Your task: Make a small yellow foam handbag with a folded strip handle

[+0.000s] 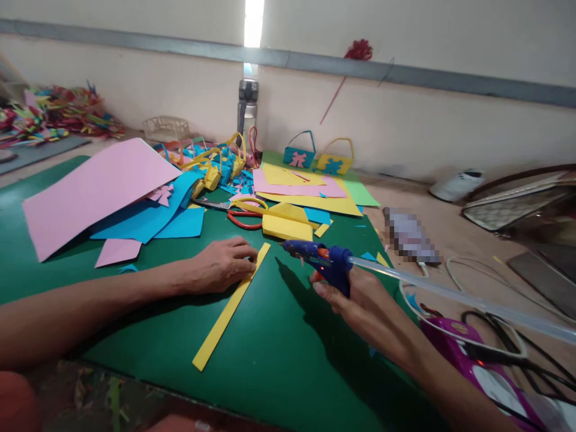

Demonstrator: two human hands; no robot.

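My right hand (346,294) is wrapped around the grip of a blue hot glue gun (330,261), a long clear glue stick running out of its back. The gun's nozzle points left, above the upper end of a yellow paper strip (225,318). That strip lies slantwise on the green board (153,336). With curled fingers, my left hand (227,264) grips the strip near its upper end; the fingertips are partly hidden. Just beyond are a folded yellow paper box (287,228) and scissors with red and yellow handles (245,223).
Pink sheets (99,186) and blue sheets (180,222) lie at the left. Finished little paper baskets (299,157) stand at the back by the wall. A water bottle (247,108) is behind the scraps. Cables and a purple power strip (463,336) are at the right.
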